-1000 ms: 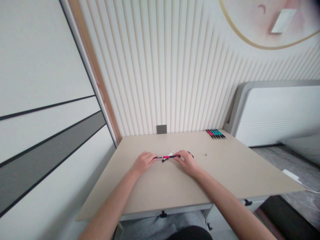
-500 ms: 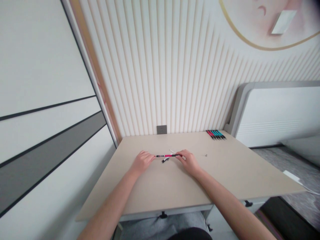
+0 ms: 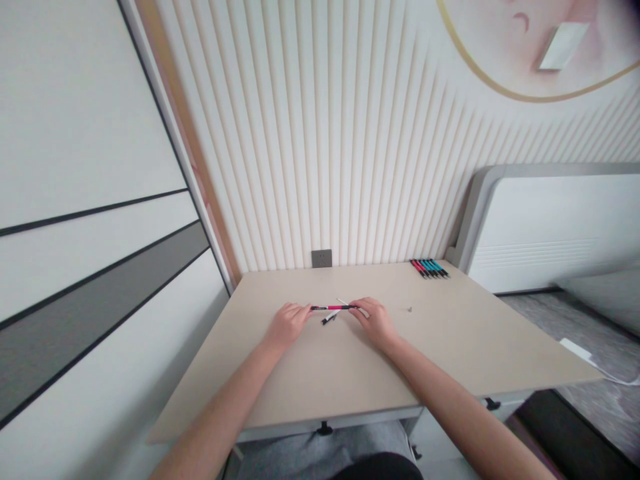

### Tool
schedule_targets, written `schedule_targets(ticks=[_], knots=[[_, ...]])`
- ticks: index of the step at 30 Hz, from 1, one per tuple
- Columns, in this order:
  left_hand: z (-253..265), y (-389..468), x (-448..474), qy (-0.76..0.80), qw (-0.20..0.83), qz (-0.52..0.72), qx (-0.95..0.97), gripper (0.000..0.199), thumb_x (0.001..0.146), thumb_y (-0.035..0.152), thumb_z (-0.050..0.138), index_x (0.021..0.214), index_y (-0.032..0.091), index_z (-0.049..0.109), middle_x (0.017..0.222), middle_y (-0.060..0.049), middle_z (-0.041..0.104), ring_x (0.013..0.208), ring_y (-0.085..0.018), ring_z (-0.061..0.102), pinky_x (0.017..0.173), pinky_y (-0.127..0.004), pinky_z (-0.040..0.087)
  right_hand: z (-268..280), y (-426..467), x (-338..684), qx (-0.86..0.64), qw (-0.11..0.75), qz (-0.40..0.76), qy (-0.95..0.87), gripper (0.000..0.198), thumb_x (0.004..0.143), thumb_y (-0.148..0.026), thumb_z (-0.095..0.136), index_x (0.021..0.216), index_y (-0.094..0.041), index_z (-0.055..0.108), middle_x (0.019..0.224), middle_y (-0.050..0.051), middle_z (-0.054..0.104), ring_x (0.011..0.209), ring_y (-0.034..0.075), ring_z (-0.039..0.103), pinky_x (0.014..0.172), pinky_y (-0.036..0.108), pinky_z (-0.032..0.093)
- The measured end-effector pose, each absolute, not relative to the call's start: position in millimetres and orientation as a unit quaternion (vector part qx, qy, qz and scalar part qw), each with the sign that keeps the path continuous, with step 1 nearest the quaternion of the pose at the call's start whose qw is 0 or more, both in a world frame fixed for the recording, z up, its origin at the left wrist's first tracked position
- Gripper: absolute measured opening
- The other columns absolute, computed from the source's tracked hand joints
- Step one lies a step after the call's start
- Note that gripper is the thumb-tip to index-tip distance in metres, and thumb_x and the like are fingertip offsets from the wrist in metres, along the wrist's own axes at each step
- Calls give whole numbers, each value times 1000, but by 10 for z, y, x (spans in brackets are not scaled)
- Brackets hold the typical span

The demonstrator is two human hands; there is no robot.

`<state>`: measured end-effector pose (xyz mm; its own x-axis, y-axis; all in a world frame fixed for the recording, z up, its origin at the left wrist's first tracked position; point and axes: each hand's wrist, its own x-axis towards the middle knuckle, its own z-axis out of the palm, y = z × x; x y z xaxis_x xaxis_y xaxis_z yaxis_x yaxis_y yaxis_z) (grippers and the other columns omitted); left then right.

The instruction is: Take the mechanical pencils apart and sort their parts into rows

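Observation:
A red-and-black pen is stretched level between my two hands, just above the desk. My left hand pinches its left end, and my right hand grips the black right end. Beneath the pen, a black-and-white pen part lies slanted on the desktop. A thin white stick, perhaps a refill, shows behind the pen near my right fingers. Off to the right of that hand rests a tiny greyish piece, too small to name.
Several red and blue pens lie in a row at the back right of the beige desk. A dark wall socket sits behind the desk. A white cabinet stands at left, a bed headboard at right.
The view has shifted slightly. Both hands keep their hold on the pen, which stays level; nothing has been let go or picked up.

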<state>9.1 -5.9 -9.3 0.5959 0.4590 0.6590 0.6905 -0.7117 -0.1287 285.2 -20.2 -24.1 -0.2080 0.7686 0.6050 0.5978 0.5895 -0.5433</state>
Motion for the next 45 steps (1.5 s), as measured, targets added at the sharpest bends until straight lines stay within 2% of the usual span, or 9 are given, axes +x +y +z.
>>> schedule_targets(ticks=[3, 10, 17, 23, 35, 39, 45], knots=[[-84, -61, 66, -332, 189, -304, -873, 24, 100, 25, 43, 105, 14, 64, 84, -7, 72, 73, -19, 65, 68, -33, 47, -254, -202, 2837, -443, 445, 99, -772, 22, 95, -36, 53, 98, -23, 70, 94, 7, 71, 90, 22, 63, 83, 36, 48], [-109, -45, 29, -329, 202, -299, -873, 24, 100, 23, 42, 102, 15, 65, 76, -6, 70, 71, -18, 64, 67, -32, 48, -265, -194, 2818, -441, 443, 84, -776, 20, 95, -34, 53, 97, -23, 69, 92, 7, 71, 88, 22, 64, 82, 35, 48], [-111, -16, 25, -338, 201, -336, -856, 25, 100, 25, 43, 103, 16, 66, 82, -7, 72, 72, -18, 66, 69, -33, 50, -251, -198, 2782, -443, 443, 58, -777, 21, 96, -33, 51, 102, -23, 69, 95, 9, 71, 90, 23, 64, 84, 37, 48], [-103, -37, 35, -321, 213, -295, -875, 24, 100, 24, 42, 104, 15, 64, 72, -5, 68, 67, -17, 63, 64, -31, 47, -243, -192, 2810, -445, 444, 57, -776, 21, 95, -31, 52, 103, -23, 69, 97, 9, 71, 91, 23, 64, 85, 38, 48], [-114, -51, 76, -321, 195, -300, -877, 24, 100, 25, 43, 100, 16, 65, 74, -5, 69, 67, -17, 64, 64, -31, 48, -270, -175, 2807, -444, 444, 62, -776, 20, 95, -30, 51, 102, -23, 69, 95, 9, 71, 90, 22, 64, 84, 37, 48], [-86, -34, 52, -341, 200, -312, -864, 23, 98, 30, 48, 100, 16, 66, 81, -7, 72, 71, -19, 66, 67, -33, 48, -223, -201, 2809, -447, 457, 64, -767, 20, 96, -31, 51, 102, -23, 68, 95, 9, 70, 90, 22, 62, 83, 37, 48], [-70, 17, -22, -327, 179, -303, -877, 26, 100, 30, 43, 106, 17, 65, 91, -8, 73, 79, -20, 67, 72, -33, 50, -153, -288, 2791, -419, 415, 84, -803, 18, 95, -29, 53, 103, -22, 68, 94, 7, 70, 90, 20, 62, 84, 34, 47]])
